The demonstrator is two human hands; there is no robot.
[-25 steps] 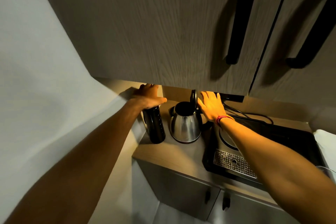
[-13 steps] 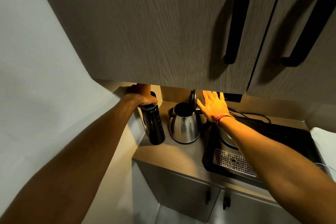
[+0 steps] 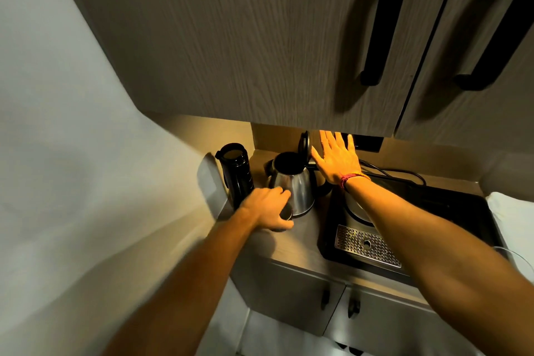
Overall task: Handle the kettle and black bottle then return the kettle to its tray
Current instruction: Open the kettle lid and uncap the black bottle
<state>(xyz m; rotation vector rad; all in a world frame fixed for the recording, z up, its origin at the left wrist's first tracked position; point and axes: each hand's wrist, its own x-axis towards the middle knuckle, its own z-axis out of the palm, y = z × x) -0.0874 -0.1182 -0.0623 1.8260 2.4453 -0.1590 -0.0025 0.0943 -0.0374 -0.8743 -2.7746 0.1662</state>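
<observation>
Left hand [image 3: 267, 208], now off the uncapped tall black bottle [image 3: 235, 175], grips a small dark cap [image 3: 286, 215]; right hand [image 3: 336, 160] stays spread flat against the open-lidded steel kettle [image 3: 291, 183]

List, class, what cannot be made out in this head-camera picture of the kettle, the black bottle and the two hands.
- Head view: the small dark object under the left hand; the fingers cover it.
- Inside of the kettle: open lid, but too dark to show any contents.
- Black bottle: top uncovered, contents too dim.
- Kettle handle: hidden by the right hand.
- Tray: crossed by the right forearm.
</observation>
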